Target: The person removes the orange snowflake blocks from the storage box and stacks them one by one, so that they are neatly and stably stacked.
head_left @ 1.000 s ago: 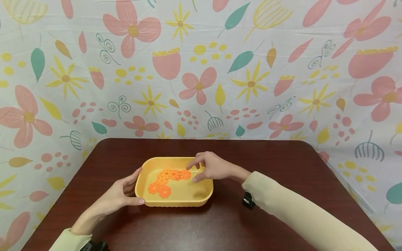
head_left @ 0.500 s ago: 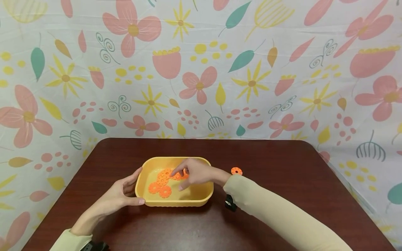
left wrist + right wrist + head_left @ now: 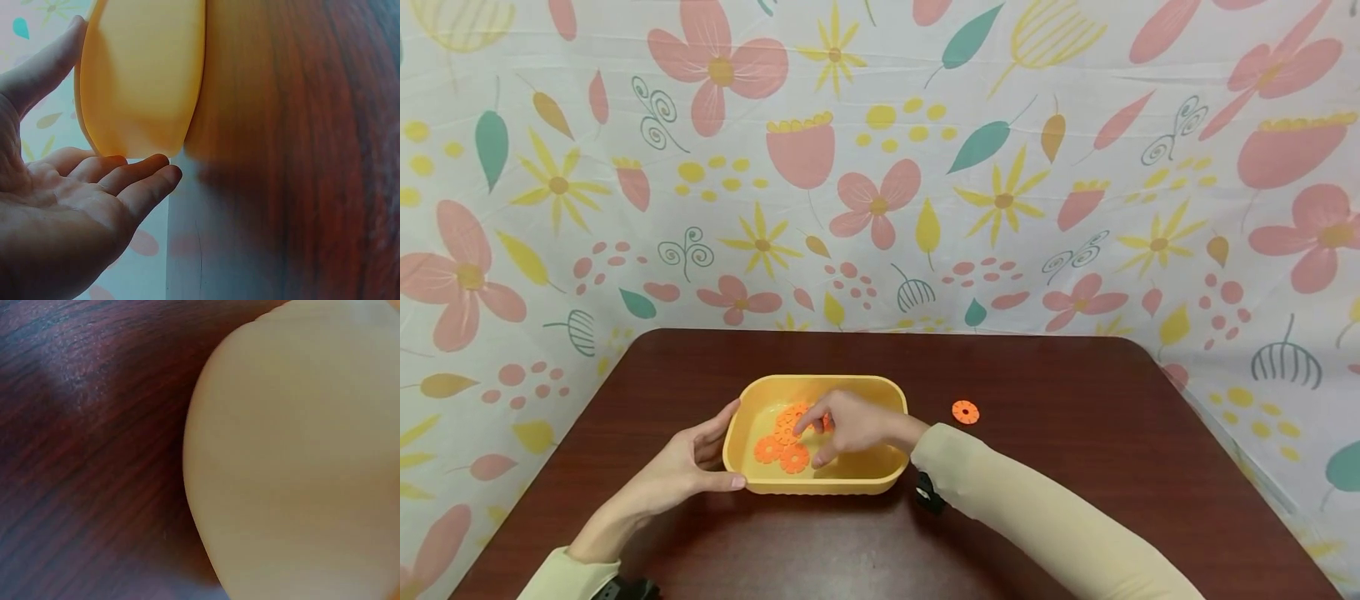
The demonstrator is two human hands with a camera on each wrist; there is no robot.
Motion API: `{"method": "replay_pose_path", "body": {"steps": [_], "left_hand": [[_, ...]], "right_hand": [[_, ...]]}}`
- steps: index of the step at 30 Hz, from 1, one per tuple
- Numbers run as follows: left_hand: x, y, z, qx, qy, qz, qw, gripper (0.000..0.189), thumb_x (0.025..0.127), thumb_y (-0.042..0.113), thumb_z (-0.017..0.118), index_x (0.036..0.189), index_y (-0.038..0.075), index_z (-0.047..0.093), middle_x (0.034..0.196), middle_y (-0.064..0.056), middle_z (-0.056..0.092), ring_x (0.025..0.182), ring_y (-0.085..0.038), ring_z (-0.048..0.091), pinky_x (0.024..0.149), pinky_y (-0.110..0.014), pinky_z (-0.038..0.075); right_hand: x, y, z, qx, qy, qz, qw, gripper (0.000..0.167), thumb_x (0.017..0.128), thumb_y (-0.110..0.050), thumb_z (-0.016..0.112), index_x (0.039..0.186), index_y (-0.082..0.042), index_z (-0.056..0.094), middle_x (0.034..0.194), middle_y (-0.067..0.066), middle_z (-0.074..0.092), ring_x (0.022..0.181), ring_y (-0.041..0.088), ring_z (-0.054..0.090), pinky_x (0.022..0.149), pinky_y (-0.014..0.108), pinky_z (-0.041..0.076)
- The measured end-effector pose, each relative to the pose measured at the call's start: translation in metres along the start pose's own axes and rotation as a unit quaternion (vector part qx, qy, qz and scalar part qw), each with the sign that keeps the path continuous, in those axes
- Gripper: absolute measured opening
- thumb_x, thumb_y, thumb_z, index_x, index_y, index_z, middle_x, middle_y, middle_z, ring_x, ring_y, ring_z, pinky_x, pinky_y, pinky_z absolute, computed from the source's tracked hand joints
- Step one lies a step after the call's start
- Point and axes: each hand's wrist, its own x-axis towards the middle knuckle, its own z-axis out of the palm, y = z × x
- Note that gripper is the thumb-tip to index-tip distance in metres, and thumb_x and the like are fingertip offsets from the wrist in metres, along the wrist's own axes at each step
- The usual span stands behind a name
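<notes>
A yellow plastic tray [image 3: 872,483] sits on the table, with several orange notched discs [image 3: 793,457] lying together in its left half. My left hand [image 3: 681,467] holds the tray's left end, thumb at the front corner and fingers along the side; the left wrist view shows these fingers against the tray's end. Inside the tray, my right hand [image 3: 853,423] reaches over the discs, index finger at the pile and thumb apart from it. No disc shows between them. The right hand covers part of the pile.
One orange disc [image 3: 966,412] lies alone on the dark brown table [image 3: 1045,383], right of the tray. A floral cloth [image 3: 880,167] hangs behind the table. A blurred pale curved surface [image 3: 294,450] fills much of the right wrist view and blocks the hand there.
My right hand has moved left and slightly down from the tray's right side to the disc pile. The lone disc on the table, hidden before, is now in full view. The left hand stays put.
</notes>
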Motion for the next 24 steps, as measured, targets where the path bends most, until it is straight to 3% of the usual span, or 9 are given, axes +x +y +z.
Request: {"method": "replay_pose_path", "body": {"steps": [8, 16, 24], "left_hand": [[0.0, 0.001, 0.0, 0.001, 0.0, -0.001, 1.0, 0.108, 0.088, 0.007, 0.086, 0.169, 0.004, 0.015, 0.172, -0.021, 0.018, 0.148, -0.046, 0.036, 0.103, -0.029, 0.047], [0.0, 0.001, 0.001, -0.003, 0.004, -0.001, 1.0, 0.108, 0.087, 0.007, 0.086, 0.169, 0.004, 0.016, 0.172, -0.021, 0.019, 0.147, -0.046, 0.038, 0.102, -0.03, 0.048], [-0.001, 0.003, 0.001, -0.003, 0.001, 0.009, 1.0, 0.107, 0.088, 0.008, 0.086, 0.168, 0.002, 0.016, 0.171, -0.023, 0.019, 0.146, -0.047, 0.039, 0.102, -0.033, 0.05]], "right_hand": [[0.005, 0.005, 0.006, -0.015, -0.007, 0.003, 0.9999, 0.04, 0.076, -0.007, 0.095, 0.113, -0.006, 0.081, 0.085, 0.008, 0.065, 0.074, 0.008, 0.049, 0.069, 0.02, 0.04], [0.009, 0.006, 0.01, -0.027, -0.018, -0.015, 0.9994, 0.04, 0.074, -0.006, 0.096, 0.111, -0.006, 0.082, 0.086, 0.01, 0.067, 0.078, 0.015, 0.053, 0.072, 0.019, 0.041], [0.011, 0.004, 0.013, -0.036, -0.02, 0.004, 0.9991, 0.041, 0.074, -0.006, 0.096, 0.113, -0.009, 0.083, 0.091, 0.004, 0.069, 0.081, 0.013, 0.053, 0.073, 0.019, 0.041]]}}
